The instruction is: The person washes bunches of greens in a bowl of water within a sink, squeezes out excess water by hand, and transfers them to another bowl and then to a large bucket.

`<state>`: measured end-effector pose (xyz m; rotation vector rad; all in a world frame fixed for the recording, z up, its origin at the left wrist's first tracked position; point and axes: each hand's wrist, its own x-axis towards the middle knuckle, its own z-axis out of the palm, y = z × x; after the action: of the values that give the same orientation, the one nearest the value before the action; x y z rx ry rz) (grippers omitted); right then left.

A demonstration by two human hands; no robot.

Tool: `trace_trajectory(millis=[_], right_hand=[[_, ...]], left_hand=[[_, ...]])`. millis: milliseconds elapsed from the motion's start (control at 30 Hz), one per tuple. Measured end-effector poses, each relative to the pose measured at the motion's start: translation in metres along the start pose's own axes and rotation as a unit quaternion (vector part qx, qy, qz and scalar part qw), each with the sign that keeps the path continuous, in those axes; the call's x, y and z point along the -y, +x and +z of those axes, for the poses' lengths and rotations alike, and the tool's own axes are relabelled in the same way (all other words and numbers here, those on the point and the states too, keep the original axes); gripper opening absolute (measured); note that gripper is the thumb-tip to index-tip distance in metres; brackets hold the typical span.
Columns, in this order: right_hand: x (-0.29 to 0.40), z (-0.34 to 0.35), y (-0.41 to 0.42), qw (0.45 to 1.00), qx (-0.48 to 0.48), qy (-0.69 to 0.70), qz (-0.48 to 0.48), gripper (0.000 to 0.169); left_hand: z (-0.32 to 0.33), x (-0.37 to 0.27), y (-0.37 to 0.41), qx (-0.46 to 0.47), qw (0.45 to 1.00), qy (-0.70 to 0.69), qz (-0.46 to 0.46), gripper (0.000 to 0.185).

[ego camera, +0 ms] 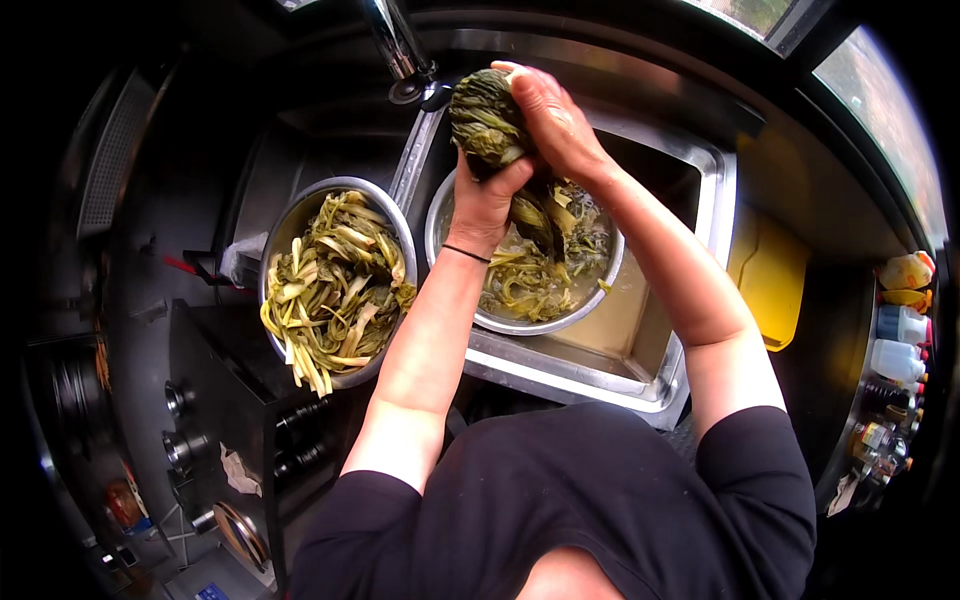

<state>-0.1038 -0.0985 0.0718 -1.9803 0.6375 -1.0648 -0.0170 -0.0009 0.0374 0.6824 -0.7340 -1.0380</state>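
Between my left hand (489, 196) and my right hand (556, 120) is a compact bunch of wet leafy greens (487, 124), dark green and wilted. My left hand grips it from below, while my right hand presses on its right side. Some leaves trail down beneath my hands. Under them, a round metal bowl (541, 327) in the sink holds cloudy water and more greens. Another metal bowl (411, 259), left of my left forearm, is heaped with limp greens with pale stalks, some hanging over its near rim.
The steel sink (720, 202) surrounds the water bowl, with a chrome faucet (394, 45) behind. A yellow plastic container (776, 277) stands right of the sink. Bottles and jugs (896, 360) line a shelf at far right. A black cabinet (225, 375) is at lower left.
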Motion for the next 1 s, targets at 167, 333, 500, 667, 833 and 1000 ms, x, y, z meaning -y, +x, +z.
trace_trajectory(millis=[167,333,500,667,833,1000], right_hand=[[-0.020,0.021,-0.044,0.919,0.050,0.323,0.221,0.072],[0.014,0.021,-0.053,0.807,-0.041,0.438,0.395,0.080],[-0.013,0.030,-0.055,0.840,-0.100,0.449,0.288,0.074],[-0.016,0.025,-0.050,0.938,-0.127,0.271,0.174,0.058],[-0.037,0.029,-0.041,0.961,-0.115,0.214,0.134,0.056],[-0.005,0.005,-0.033,0.839,-0.010,0.433,0.330,0.064]], left_hand=[[0.001,0.006,0.023,-0.053,0.994,0.032,0.089,0.053],[0.012,0.019,0.027,-0.166,0.941,0.216,0.202,0.065],[0.036,0.018,0.026,-0.164,0.912,0.257,0.274,0.062],[0.046,0.007,0.030,-0.133,0.868,0.328,0.348,0.061],[0.034,0.011,0.040,-0.094,0.832,0.399,0.373,0.052],[0.039,0.000,0.037,-0.114,0.936,0.197,0.270,0.066]])
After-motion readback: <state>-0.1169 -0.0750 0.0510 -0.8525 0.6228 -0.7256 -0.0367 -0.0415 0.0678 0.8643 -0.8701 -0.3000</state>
